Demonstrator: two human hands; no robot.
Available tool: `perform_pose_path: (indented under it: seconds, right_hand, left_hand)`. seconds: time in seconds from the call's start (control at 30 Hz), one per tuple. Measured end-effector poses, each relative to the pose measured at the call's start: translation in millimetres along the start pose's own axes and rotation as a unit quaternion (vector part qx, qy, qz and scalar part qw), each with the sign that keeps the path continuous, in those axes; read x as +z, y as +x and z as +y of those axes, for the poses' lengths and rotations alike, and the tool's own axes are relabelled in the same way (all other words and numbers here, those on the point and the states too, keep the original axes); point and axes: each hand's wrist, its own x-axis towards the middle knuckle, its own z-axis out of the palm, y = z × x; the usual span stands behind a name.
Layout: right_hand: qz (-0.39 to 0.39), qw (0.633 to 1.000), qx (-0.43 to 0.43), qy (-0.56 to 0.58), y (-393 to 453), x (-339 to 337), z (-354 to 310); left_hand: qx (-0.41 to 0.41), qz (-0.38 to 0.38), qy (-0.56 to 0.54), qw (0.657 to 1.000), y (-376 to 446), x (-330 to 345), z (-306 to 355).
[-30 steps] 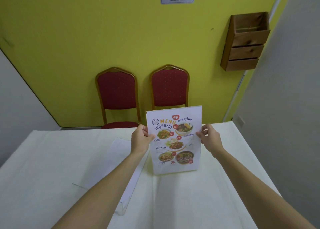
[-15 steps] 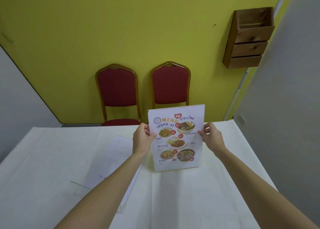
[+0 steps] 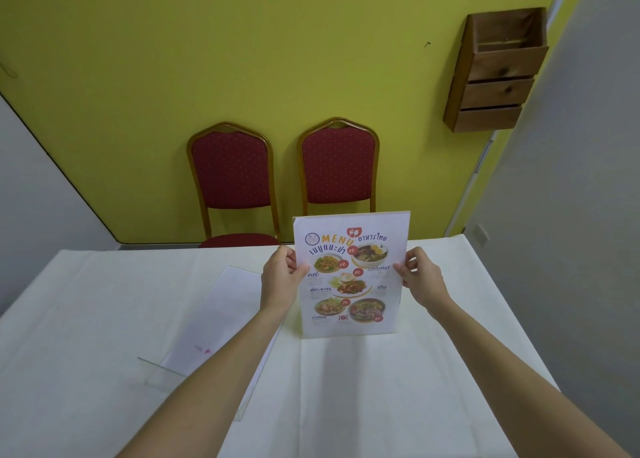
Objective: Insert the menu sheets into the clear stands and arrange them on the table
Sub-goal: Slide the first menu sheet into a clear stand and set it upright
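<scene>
A colourful menu sheet in a clear stand (image 3: 349, 277) stands upright on the white tablecloth (image 3: 104, 319), its printed side facing me. My left hand (image 3: 280, 277) grips its left edge and my right hand (image 3: 420, 277) grips its right edge, both about halfway up. A second clear stand (image 3: 211, 322) lies flat on the cloth to the left, under my left forearm, with a sheet inside showing its blank back.
Two red padded chairs (image 3: 232, 177) (image 3: 337, 165) stand against the yellow wall behind the table's far edge. A wooden wall rack (image 3: 498, 73) hangs at the upper right. A grey wall (image 3: 571, 215) runs close along the table's right side.
The upright menu stand has shifted slightly away from me towards the table's far edge, held in both hands. The flat stand has not moved.
</scene>
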Motion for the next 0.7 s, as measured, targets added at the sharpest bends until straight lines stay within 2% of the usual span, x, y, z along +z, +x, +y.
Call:
perform_pose_path:
  seconds: [0.27,0.5,0.6,0.7]
  right_hand:
    - [0.012,1.000,-0.004,0.020,-8,3,9]
    - [0.029,0.997,0.016,-0.073,-38,13,44]
    - [-0.015,0.995,0.026,-0.093,-52,24,60]
    - [-0.112,0.991,0.021,-0.075,-67,42,67]
  left_hand:
    - [-0.009,-0.017,-0.011,1.000,-1,-2,1]
    - [-0.050,-0.033,0.009,0.998,-18,-4,-30]
    - [-0.073,-0.024,0.057,0.995,-27,-9,-50]
    - [-0.089,-0.031,0.104,0.990,-34,-21,-70]
